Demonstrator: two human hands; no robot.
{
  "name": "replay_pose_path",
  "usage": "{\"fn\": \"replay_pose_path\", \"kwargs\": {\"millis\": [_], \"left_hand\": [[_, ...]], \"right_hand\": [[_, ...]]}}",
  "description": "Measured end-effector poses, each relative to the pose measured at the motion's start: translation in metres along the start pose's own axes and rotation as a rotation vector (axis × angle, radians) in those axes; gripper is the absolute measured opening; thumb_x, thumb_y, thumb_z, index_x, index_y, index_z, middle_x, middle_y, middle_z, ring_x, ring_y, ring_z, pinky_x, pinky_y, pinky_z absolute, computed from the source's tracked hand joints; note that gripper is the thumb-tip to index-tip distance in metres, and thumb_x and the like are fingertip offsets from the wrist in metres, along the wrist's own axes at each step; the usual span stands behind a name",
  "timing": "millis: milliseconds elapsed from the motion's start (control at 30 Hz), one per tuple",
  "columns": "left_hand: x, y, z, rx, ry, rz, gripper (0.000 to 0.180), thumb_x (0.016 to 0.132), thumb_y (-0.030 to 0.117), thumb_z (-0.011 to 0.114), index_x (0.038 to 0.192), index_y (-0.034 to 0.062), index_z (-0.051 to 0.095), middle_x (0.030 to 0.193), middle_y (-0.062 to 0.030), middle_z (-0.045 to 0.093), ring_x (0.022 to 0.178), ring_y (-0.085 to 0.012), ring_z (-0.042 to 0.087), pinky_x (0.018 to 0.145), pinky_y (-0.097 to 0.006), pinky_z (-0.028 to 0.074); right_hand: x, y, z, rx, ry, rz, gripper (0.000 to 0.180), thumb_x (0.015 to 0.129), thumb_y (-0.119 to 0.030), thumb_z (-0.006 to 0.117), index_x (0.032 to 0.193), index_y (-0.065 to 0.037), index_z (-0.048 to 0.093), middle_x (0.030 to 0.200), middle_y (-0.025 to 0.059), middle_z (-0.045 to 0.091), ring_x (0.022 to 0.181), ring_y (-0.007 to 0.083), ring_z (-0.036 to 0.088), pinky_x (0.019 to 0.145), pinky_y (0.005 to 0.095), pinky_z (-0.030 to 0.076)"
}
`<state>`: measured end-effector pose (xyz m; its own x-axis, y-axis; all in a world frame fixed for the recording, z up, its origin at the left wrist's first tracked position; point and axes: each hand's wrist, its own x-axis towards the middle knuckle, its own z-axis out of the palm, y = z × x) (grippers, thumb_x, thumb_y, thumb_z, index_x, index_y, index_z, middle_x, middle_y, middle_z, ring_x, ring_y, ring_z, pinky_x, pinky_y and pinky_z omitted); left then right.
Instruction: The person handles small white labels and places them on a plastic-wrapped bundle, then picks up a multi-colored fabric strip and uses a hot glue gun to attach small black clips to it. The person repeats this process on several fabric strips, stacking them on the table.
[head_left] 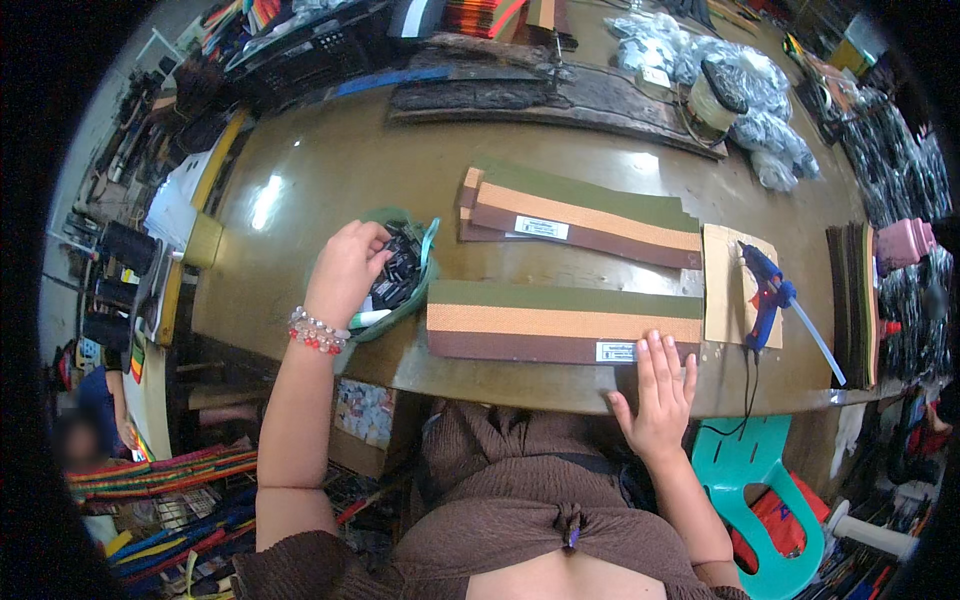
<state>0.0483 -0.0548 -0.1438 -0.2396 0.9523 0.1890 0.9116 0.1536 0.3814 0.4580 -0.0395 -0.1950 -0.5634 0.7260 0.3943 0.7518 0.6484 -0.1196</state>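
Observation:
My left hand [349,262] reaches over the rim of a green basket [428,275], its fingers bent and pinched together at a heap of small black plastic pieces [403,262]. Whatever it pinches is too small to make out. Flat on the right end of a striped fabric strip [560,318] rests my right hand [658,390], with its fingers stretched out and the thumb apart. The strip is green, tan and brown and bears a white label [615,351] beside my fingertips. Behind it lies a fanned stack of similar strips [585,215].
A blue glue gun [765,290] with a cable lies on brown cardboard [722,290] at the right. Farther right is a stack of dark strips [852,305]. Wooden boards [480,105], plastic bags [775,140] and a black crate [310,50] line the back. A teal chair [745,455] stands below the table edge.

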Motion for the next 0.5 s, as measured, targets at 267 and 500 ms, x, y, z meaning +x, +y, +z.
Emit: {"fn": "replay_pose_path", "kwargs": {"millis": [267,500], "left_hand": [[0.000,0.010,0.002,-0.001,0.028,0.055,0.020,0.078,-0.001,0.068,0.095,0.0019,0.059,0.081,-0.0121,0.060,0.075,-0.0250,0.061,0.070,-0.036,0.050],[-0.004,0.014,0.002,0.089,0.037,0.079,0.024,0.077,-0.001,0.065,0.099,0.0030,0.057,0.084,-0.0115,0.058,0.080,-0.0282,0.059,0.072,-0.039,0.048]], "right_hand": [[0.002,0.041,-0.042,0.841,0.257,0.310,0.044,0.093,-0.024,0.059,0.126,0.004,0.051,0.131,0.0195,0.054,0.129,0.0306,0.046,0.109,0.0414,0.033],[0.041,0.137,-0.030,0.253,0.275,0.756,0.044,0.083,-0.014,0.072,0.121,-0.002,0.052,0.103,0.0171,0.063,0.092,0.0295,0.063,0.081,0.0370,0.049]]}}
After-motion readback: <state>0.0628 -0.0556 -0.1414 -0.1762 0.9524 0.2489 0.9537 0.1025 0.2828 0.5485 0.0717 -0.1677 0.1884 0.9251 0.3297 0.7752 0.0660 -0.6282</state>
